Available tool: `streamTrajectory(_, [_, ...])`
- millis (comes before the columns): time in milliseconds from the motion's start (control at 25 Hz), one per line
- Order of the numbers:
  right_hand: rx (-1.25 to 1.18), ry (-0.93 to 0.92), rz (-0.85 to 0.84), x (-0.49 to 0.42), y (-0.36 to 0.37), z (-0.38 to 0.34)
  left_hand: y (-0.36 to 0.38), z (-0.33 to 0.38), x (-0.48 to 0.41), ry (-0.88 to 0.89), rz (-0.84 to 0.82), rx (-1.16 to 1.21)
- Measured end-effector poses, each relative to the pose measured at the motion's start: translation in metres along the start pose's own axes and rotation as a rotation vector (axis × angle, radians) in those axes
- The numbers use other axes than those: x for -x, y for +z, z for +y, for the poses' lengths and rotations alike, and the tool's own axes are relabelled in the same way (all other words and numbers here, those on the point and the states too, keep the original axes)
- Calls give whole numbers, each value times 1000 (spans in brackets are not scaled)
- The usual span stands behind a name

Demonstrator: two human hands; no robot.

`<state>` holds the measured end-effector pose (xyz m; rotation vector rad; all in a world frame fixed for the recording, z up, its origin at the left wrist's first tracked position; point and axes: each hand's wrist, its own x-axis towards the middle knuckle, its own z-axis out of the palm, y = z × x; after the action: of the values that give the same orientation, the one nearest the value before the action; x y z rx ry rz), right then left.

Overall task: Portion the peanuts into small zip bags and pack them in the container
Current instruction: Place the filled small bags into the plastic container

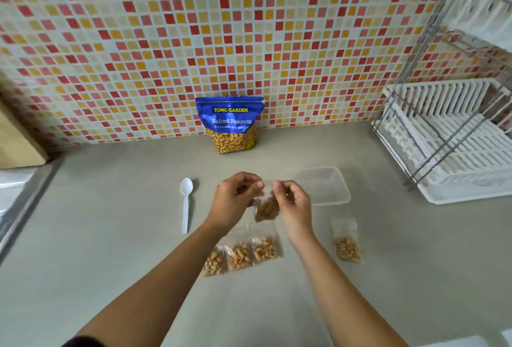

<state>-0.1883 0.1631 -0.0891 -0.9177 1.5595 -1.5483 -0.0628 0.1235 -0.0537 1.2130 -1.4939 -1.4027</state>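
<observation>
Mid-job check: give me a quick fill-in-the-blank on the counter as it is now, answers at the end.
1. The left hand and right hand together pinch a small zip bag holding ____.
2. The filled bags lying on the counter number ____: three in a row, one apart.
3. The white spoon lies to the ____ of the hands.
4. The peanut pouch standing against the tiled wall is mostly ____ in colour.
Missing words: peanuts; four; left; blue.

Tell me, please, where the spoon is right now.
In the head view, the spoon lies on the counter, just left of the left hand and nearer than the peanut bag.
</observation>
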Motion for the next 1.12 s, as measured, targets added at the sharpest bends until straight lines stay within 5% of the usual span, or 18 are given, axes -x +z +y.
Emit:
streamTrajectory(440, [251, -154, 88, -5, 56, -32, -45, 34, -25, 305, 20, -702])
streamTrajectory(600, [292, -115, 235, -5, 60, -35, -42, 26, -28, 425, 21, -798])
streamTrajectory(920, [355, -151, 259, -9, 56, -38, -58, 9, -31, 645, 75, -1046])
streamTrajectory(1120, [335, -75, 225, -9, 54, -33, -61, 5, -26, 492, 108, -904])
